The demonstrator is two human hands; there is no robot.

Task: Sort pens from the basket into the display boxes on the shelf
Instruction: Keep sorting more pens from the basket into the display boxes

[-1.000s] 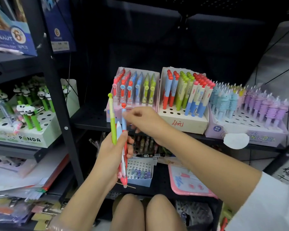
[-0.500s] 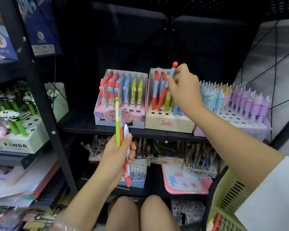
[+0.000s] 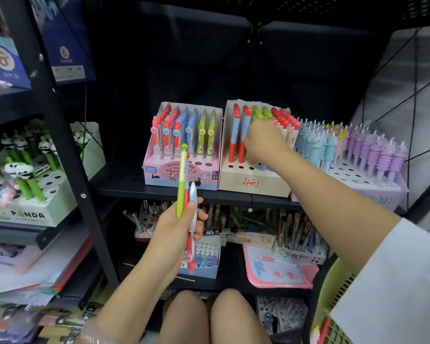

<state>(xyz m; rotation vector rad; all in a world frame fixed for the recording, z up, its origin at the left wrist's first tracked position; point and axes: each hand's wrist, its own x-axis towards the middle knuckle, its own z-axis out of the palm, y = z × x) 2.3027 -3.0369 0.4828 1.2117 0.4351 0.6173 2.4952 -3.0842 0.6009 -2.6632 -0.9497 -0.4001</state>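
Head view. The left hand [image 3: 176,227] gripped a bunch of pens [image 3: 187,209] upright, in front of the shelf [image 3: 124,187] edge: a green pen [image 3: 181,184] stood tallest, with a red one and a white-blue one beside it, fingers [image 3: 201,217] curled round the barrels.

The right hand [image 3: 263,142] reached into the beige box [image 3: 253,181], which stood mid-shelf at the front edge. Its fingers were curled down among the pens standing there; whether they held one could not be told, as the hand's back hid them. Red, green and blue pens stood in that box's holes, and several front holes were open.

The pink box [image 3: 181,175] stood touching the beige box's left side, holding red, blue and green pens. A purple box [image 3: 382,194] of unicorn pens sat toward the shelf's right end. The green basket [image 3: 333,306] showed at lower right, beside the sleeve [image 3: 395,281]. A panda box [image 3: 30,209] sat on the left shelf.
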